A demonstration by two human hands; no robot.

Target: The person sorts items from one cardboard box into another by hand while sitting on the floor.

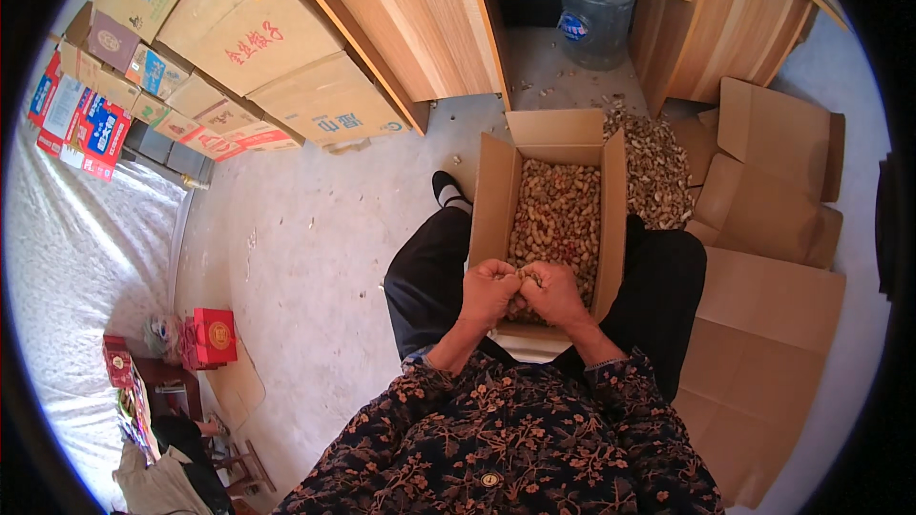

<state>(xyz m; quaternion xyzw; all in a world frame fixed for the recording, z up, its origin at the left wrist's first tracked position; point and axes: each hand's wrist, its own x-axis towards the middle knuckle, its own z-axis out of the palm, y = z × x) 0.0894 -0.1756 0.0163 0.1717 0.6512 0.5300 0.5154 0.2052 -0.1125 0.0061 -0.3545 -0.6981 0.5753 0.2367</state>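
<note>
An open cardboard box [614, 219] stands between my legs, its flaps raised, filled with unshelled peanuts [555, 205]. Some reddish kernels show among the shells. Over the near end of the box, my left hand [490, 292] and my right hand [555, 296] meet, thumbs and fingertips pinched together. Between them is a small pale peanut [530, 278], mostly covered by the fingers. Both hands are closed on it.
A heap of broken peanut shells [658, 172] lies on the floor right of the box. Flattened cardboard [763, 334] spreads at the right. Ahead are a wooden desk [410, 19] and a large water bottle [596, 29]. Stacked cartons [277, 48] and a red gift box [216, 336] are at the left.
</note>
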